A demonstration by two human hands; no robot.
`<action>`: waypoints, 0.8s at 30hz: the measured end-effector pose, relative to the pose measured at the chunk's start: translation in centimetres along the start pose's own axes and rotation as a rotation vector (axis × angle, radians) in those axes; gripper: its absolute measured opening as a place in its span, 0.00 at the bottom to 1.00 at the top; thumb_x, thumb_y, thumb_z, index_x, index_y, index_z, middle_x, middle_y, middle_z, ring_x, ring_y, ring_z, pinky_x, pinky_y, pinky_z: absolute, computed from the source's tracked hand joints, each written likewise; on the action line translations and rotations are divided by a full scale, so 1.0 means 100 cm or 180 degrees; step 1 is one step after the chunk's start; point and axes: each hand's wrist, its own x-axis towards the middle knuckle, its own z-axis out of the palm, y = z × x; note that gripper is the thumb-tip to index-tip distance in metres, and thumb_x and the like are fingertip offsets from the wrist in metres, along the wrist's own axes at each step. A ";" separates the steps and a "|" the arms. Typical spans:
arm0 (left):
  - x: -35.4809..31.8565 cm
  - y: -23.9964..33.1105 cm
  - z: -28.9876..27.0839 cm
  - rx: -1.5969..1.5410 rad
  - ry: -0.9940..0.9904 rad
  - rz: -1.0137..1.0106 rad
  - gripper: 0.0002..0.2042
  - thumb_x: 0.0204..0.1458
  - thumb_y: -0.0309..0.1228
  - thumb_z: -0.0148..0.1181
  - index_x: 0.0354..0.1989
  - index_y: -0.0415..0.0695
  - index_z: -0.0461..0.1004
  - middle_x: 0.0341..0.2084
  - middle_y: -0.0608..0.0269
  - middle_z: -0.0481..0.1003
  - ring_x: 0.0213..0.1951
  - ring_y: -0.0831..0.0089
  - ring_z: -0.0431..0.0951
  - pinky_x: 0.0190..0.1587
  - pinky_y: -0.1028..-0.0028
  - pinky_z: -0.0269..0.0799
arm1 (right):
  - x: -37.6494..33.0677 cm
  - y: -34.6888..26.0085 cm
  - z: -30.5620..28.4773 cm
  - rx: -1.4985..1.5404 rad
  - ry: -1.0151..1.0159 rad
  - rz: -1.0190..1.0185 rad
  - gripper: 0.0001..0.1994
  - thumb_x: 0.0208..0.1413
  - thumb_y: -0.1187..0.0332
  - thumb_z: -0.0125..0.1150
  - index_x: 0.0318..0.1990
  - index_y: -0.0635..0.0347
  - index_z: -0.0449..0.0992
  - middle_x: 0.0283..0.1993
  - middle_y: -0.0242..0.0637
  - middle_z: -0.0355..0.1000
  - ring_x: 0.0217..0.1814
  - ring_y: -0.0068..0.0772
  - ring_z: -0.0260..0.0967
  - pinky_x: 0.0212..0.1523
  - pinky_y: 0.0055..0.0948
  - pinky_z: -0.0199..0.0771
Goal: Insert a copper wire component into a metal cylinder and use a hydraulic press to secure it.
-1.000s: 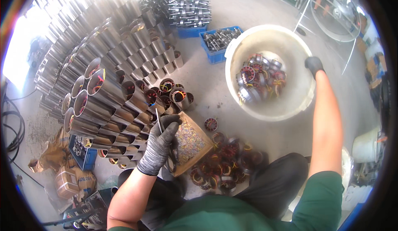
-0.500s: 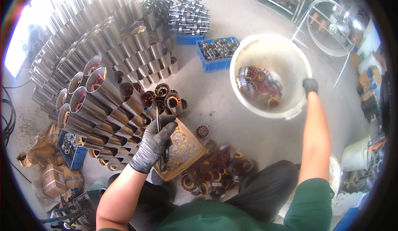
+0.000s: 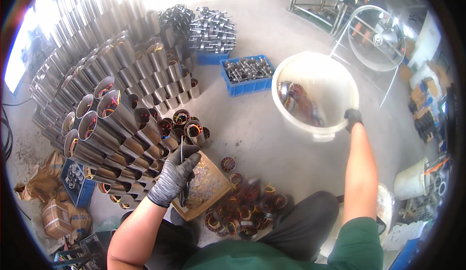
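In my gloved left hand [image 3: 175,176] is a pair of scissors [image 3: 182,146], the slim blade pointing up past the fingers and the dark handle below. A yellowish box [image 3: 218,186] of small wire clippings stands beside that hand. My gloved right hand [image 3: 353,119] grips the right rim of a big white tub [image 3: 340,83], fingers closed over the edge. Inside the tub, wound motor stators [image 3: 298,100] are heaped toward its left side. More stators [image 3: 250,204] lie piled on the floor in front of my legs, with a single one [image 3: 228,163] at the pile's far edge.
Steel tubes [image 3: 111,107] with coloured wires inside are stacked high at the left. Blue crates [image 3: 248,86] of metal parts and stacked rotors [image 3: 213,32] stand farther back. A round fan [image 3: 377,39] is at the far right. A person [image 3: 374,0] is behind it.
The tub has tipped a little, and the stators in it have shifted left. My right hand stays on the rim. The whole view has drifted slightly left; my left hand keeps the scissors.
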 end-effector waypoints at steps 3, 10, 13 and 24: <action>-0.001 -0.003 -0.001 0.0026 0.0099 0.0049 0.19 0.61 0.39 0.62 0.55 0.40 0.74 0.36 0.68 0.75 0.28 0.83 0.71 0.32 0.78 0.70 | -0.006 0.013 0.021 0.1856 0.0354 0.0839 0.14 0.45 0.72 0.58 0.41 0.63 0.77 0.39 0.47 0.71 0.46 0.45 0.72 0.47 0.38 0.75; -0.001 0.001 0.006 0.0082 0.0037 0.0004 0.15 0.62 0.37 0.62 0.53 0.43 0.76 0.35 0.72 0.75 0.32 0.84 0.71 0.35 0.78 0.70 | 0.029 0.102 0.034 0.3714 0.0853 0.0995 0.22 0.53 0.70 0.50 0.57 0.66 0.72 0.57 0.51 0.73 0.53 0.52 0.75 0.49 0.52 0.78; -0.002 -0.002 0.004 0.0033 0.0080 0.0127 0.14 0.62 0.37 0.62 0.52 0.43 0.76 0.36 0.71 0.75 0.35 0.83 0.71 0.37 0.77 0.70 | 0.010 0.090 0.056 0.3397 0.0851 0.1009 0.18 0.65 0.66 0.46 0.55 0.67 0.75 0.54 0.47 0.77 0.52 0.41 0.74 0.52 0.40 0.75; 0.017 -0.015 0.003 -0.0337 0.0332 0.0573 0.12 0.61 0.33 0.62 0.50 0.41 0.76 0.32 0.68 0.76 0.28 0.80 0.72 0.30 0.77 0.69 | -0.087 -0.047 0.242 0.7187 0.1667 0.2830 0.33 0.44 0.66 0.72 0.60 0.69 0.72 0.58 0.49 0.76 0.59 0.40 0.74 0.61 0.37 0.71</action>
